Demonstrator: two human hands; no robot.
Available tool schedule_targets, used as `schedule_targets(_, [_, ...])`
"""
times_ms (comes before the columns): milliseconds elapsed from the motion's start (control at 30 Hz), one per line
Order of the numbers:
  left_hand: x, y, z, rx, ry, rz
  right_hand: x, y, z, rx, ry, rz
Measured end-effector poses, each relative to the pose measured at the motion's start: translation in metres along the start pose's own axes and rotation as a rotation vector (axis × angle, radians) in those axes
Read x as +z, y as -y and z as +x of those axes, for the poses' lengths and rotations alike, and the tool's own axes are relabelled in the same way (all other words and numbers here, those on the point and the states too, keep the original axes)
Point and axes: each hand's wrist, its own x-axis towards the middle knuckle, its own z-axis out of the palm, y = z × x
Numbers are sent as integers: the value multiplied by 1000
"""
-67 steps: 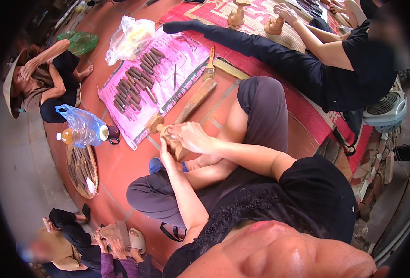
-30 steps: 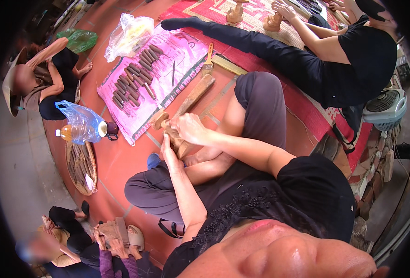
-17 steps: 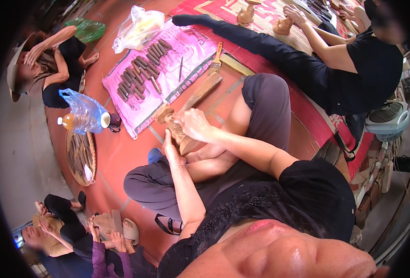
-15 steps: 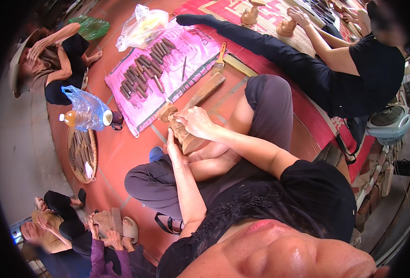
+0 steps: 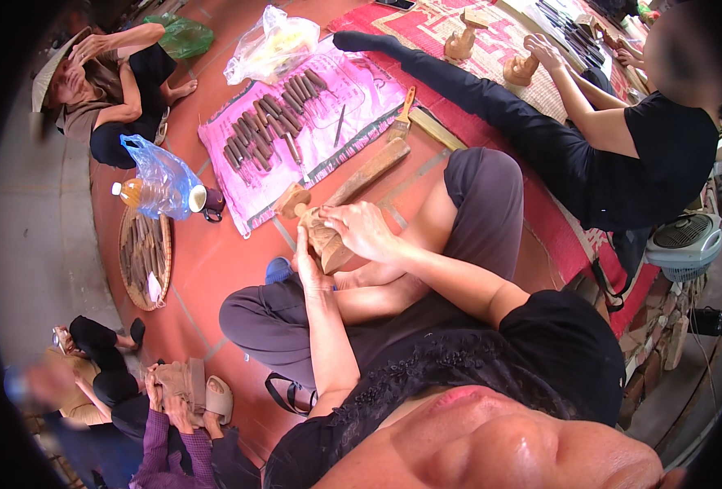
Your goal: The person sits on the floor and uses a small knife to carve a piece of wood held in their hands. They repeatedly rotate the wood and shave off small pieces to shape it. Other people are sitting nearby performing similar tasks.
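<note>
A carved wooden figure [image 5: 326,247] with a narrow neck and a wider top is tilted over my crossed legs. My left hand [image 5: 310,267] wraps the near side of its body and holds it from below. From the right, my right hand [image 5: 364,231] presses bent fingers onto the upper body of the carving. Whether a small thing sits under those fingertips is hidden. Just beyond the carving lies a long, club-like piece of wood [image 5: 373,169] on the tiles.
A pink sack [image 5: 238,191] bears several dark-handled tools [image 5: 255,134]. Near it lie a flat brush [image 5: 403,114], a clear plastic bag [image 5: 273,45], a bottle [image 5: 132,194] and a round basket [image 5: 166,273]. A co-worker's leg [image 5: 467,94] stretches across the red mat [image 5: 361,18].
My right hand has shifted from the carving's neck onto its body. My left hand keeps its hold. The whole view has swung a little, so the surroundings sit lower and further right.
</note>
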Motion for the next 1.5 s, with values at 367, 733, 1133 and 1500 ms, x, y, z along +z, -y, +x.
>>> schedule_targets(367, [11, 0, -8, -74, 59, -63, -1, -13, 12, -10, -10, 18])
schedule_targets(733, [15, -2, -14, -87, 74, -39, -8, -7, 21, 105, 79, 30])
schedule_targets(1133, [6, -12, -8, -73, 144, -67, -19, 23, 1, 20, 58, -28])
schedule_targets(1500, [-14, 4, 8, -55, 31, -23, 10, -6, -4, -33, 94, -145])
